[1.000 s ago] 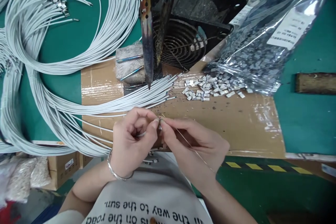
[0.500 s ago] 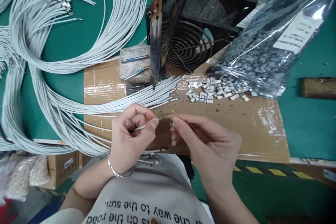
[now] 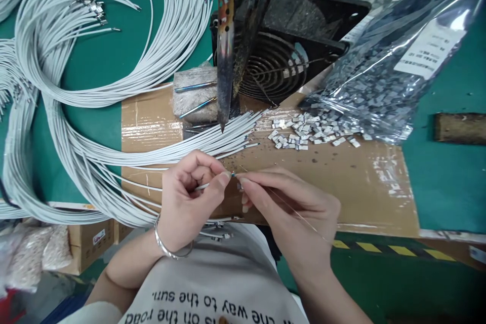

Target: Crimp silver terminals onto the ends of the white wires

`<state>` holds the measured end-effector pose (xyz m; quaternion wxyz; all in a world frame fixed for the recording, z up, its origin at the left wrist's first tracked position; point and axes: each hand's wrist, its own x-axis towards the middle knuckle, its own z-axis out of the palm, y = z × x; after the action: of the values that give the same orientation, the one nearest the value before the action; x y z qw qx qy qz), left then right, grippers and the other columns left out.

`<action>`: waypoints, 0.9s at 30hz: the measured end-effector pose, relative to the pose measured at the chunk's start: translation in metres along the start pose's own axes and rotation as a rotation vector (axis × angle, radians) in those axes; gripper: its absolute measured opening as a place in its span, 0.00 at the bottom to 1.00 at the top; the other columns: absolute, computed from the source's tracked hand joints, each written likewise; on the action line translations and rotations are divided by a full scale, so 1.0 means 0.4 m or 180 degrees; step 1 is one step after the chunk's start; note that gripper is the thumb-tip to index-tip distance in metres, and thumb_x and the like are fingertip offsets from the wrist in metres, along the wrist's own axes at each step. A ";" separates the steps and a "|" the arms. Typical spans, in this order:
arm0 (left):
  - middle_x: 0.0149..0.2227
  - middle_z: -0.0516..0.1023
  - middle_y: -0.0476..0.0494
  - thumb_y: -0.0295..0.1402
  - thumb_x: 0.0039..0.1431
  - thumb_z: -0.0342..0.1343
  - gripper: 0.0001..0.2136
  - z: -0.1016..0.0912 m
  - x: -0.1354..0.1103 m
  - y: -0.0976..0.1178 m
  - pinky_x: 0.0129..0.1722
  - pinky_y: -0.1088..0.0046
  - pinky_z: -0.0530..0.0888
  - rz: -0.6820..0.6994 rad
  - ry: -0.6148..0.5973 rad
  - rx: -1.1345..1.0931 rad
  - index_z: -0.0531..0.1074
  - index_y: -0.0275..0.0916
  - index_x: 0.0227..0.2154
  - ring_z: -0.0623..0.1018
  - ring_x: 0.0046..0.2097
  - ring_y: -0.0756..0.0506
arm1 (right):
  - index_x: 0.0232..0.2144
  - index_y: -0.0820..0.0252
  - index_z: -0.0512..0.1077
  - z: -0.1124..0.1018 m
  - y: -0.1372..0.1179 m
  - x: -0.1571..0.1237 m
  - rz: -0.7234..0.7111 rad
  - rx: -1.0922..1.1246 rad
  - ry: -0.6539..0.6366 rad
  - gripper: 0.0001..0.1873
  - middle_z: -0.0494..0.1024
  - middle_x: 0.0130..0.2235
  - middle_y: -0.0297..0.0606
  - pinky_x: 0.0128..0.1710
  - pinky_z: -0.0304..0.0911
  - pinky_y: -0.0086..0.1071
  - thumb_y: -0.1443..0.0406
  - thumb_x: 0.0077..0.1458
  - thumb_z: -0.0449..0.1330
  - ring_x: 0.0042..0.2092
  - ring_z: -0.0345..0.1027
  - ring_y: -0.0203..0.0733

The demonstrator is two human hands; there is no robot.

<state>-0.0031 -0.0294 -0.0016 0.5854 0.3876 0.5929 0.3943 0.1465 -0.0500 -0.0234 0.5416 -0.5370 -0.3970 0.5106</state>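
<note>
While metal prongs (image 3: 227, 45) partly hide the fan (image 3: 275, 68), left hand (image 3: 193, 202) pinches cable (image 3: 202, 187); right hand (image 3: 296, 205), seemingly, wire (image 3: 301, 217).

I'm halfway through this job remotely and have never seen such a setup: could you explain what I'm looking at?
There is no robot here, just a person's two bare hands. One camera worn on the head looks forward and down.

The left hand pinches a white cable near its tip. The right hand, close by, holds a thin wire; a tiny part by its fingers is too small to identify.

Brown cardboard covers part of the green table. Beyond the hands lie bundled white cables, small metal pieces beside a clear bag, and a black fan with a round grille. A dark, pointed metal tool reaches down in front of it.
</note>
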 end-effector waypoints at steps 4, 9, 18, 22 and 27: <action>0.16 0.61 0.59 0.28 0.60 0.64 0.06 0.003 0.000 0.000 0.18 0.79 0.50 -0.0015 0.0048 0.0067 0.75 0.38 0.28 0.53 0.19 0.56 | 0.34 0.48 0.87 -0.001 0.006 -0.003 -0.0101 -0.0063 0.0046 0.13 0.84 0.30 0.31 0.25 0.71 0.25 0.74 0.57 0.69 0.26 0.73 0.32; 0.16 0.62 0.58 0.28 0.58 0.65 0.06 0.004 -0.002 0.002 0.17 0.79 0.51 -0.0048 0.0090 0.0117 0.75 0.38 0.27 0.54 0.18 0.56 | 0.36 0.47 0.86 0.002 0.010 -0.011 -0.0195 -0.0240 0.0083 0.14 0.84 0.31 0.29 0.26 0.71 0.26 0.74 0.58 0.69 0.27 0.73 0.32; 0.15 0.62 0.59 0.27 0.56 0.65 0.06 0.007 0.002 0.005 0.18 0.80 0.51 -0.0183 0.0058 0.0037 0.74 0.38 0.26 0.54 0.18 0.57 | 0.45 0.45 0.84 0.002 0.027 -0.006 -0.1668 -0.1352 0.0200 0.23 0.87 0.34 0.33 0.32 0.76 0.36 0.78 0.55 0.69 0.31 0.79 0.42; 0.15 0.63 0.59 0.27 0.57 0.65 0.06 0.000 0.001 0.002 0.18 0.82 0.53 -0.0222 0.0034 -0.0047 0.75 0.38 0.26 0.55 0.18 0.57 | 0.44 0.50 0.83 -0.009 0.028 0.002 -0.2206 -0.1652 0.0257 0.21 0.86 0.32 0.34 0.28 0.75 0.35 0.79 0.55 0.68 0.28 0.78 0.41; 0.15 0.64 0.59 0.26 0.58 0.65 0.06 -0.007 0.000 0.001 0.18 0.83 0.54 -0.0212 0.0007 -0.0081 0.76 0.38 0.27 0.57 0.18 0.58 | 0.39 0.49 0.84 -0.027 0.031 -0.005 -0.1179 -0.1345 0.0562 0.14 0.84 0.33 0.32 0.30 0.75 0.33 0.75 0.58 0.69 0.29 0.77 0.38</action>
<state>-0.0059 -0.0292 -0.0014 0.6025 0.3597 0.6011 0.3825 0.1550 -0.0552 -0.0366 0.5341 -0.5987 -0.5371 0.2603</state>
